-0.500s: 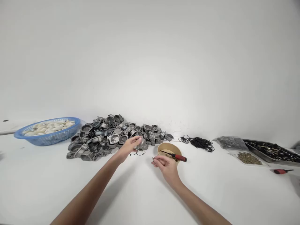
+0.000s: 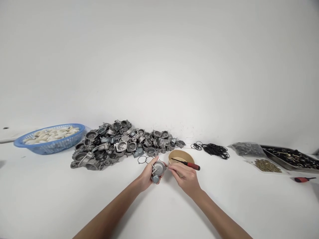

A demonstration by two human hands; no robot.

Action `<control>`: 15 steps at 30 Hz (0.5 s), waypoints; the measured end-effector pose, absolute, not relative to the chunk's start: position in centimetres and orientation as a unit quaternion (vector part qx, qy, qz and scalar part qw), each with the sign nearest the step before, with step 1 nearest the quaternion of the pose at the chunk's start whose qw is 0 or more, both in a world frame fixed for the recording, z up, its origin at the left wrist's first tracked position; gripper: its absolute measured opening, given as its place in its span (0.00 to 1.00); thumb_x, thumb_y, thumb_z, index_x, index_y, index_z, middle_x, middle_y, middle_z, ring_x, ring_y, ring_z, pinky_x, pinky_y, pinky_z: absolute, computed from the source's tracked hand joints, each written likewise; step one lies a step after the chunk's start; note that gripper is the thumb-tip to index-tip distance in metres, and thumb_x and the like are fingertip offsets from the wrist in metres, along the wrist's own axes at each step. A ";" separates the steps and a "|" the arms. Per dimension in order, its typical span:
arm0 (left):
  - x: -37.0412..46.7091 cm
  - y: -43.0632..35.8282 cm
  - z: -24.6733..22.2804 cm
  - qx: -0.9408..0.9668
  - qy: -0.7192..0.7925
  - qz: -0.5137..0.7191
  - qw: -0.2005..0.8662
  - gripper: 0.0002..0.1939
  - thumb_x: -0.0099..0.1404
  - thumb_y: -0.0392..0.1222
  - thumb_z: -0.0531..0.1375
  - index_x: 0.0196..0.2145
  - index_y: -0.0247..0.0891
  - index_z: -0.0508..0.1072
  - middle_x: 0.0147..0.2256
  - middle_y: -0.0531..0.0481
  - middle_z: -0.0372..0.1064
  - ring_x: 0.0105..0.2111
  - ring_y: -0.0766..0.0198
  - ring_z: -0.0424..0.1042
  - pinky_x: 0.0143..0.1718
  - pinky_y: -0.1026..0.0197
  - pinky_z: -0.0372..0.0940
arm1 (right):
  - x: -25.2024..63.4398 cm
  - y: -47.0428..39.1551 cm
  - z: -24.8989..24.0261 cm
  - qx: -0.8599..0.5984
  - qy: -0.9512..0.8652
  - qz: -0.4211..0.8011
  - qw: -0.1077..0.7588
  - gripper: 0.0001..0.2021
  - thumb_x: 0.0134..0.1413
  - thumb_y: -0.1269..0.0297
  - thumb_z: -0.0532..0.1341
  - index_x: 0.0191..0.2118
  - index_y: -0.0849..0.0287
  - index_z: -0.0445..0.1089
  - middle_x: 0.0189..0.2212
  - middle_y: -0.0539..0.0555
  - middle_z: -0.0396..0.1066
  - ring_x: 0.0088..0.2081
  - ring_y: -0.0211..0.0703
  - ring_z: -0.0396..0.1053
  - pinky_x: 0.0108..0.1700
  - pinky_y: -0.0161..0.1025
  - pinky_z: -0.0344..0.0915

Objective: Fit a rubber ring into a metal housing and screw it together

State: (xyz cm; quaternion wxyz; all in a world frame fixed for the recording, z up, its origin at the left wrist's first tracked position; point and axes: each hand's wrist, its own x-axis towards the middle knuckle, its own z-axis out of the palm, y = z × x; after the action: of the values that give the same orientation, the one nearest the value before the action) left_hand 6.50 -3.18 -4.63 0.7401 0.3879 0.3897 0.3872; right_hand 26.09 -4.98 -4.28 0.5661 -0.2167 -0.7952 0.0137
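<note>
"White is the wall [image 2: 159, 66], and white is also the table [image 2: 159, 212] before it. What is on it, from the biggest?"

"First, a wide pile of grey metal parts [image 2: 109, 142], left of the middle. To its left stands a blue basket [image 2: 50, 150], full of pale pieces [image 2: 51, 135]. At the far right is a metal tray [image 2: 286, 166] with black parts inside."

"And between?"

"Just beside the tray lies a clear bag [image 2: 249, 150]. Nearer to the middle are a tan bowl [image 2: 183, 154] and, to the right of it, a heap of black rings [image 2: 216, 151]."

"How are the hands?"

"The left hand [image 2: 147, 174] holds a round metal part [image 2: 159, 168], with fingers wrapped around it, in front of the pile and left of the bowl. The right hand [image 2: 185, 177] makes a narrow pinch at the right edge of this part."

"Which smaller things do you see?"

"One screwdriver [image 2: 193, 166] with red handle lies across the bowl. Another red-handled tool [image 2: 301, 179] lies in front of the tray. Two thin black loops [image 2: 142, 160] are just behind the left hand. Brass-coloured bits [image 2: 267, 166] lie gathered near the bag."

"And the smallest?"

"A tiny piece [image 2: 168, 167] in the right fingertips; what exactly, I cannot tell."
</note>
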 end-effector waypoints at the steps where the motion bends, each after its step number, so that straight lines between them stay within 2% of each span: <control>1: 6.7 -3.1 -4.7 0.382 0.389 0.397 0.739 0.28 0.70 0.64 0.49 0.42 0.36 0.74 0.22 0.47 0.64 0.19 0.63 0.60 0.18 0.66 0.54 | 26.0 -5.1 -4.4 -0.212 -0.799 0.020 0.562 0.12 0.60 0.79 0.61 0.44 0.57 0.77 0.37 0.55 0.80 0.39 0.44 0.78 0.44 0.40 0.76; 11: 7.3 -3.4 -5.0 0.378 0.386 0.406 0.737 0.29 0.72 0.62 0.45 0.46 0.35 0.73 0.24 0.47 0.64 0.21 0.61 0.61 0.18 0.64 0.58 | 26.0 -4.7 -5.3 -0.264 -0.812 0.033 0.520 0.10 0.62 0.76 0.59 0.40 0.56 0.76 0.36 0.54 0.80 0.37 0.44 0.78 0.39 0.38 0.75; 15: 7.4 -3.5 -4.8 0.391 0.396 0.407 0.725 0.30 0.70 0.65 0.48 0.45 0.34 0.73 0.26 0.47 0.64 0.23 0.62 0.61 0.19 0.64 0.59 | 26.1 -4.7 -5.4 -0.291 -0.813 0.034 0.503 0.09 0.62 0.75 0.59 0.39 0.56 0.76 0.35 0.54 0.79 0.36 0.45 0.78 0.38 0.39 0.74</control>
State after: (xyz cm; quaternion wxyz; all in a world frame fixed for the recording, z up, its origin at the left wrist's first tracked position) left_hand 7.39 -3.54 -4.84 0.7248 0.3906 0.3958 0.4068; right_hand 26.07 -4.70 -5.37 0.5027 -0.2905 -0.8135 0.0338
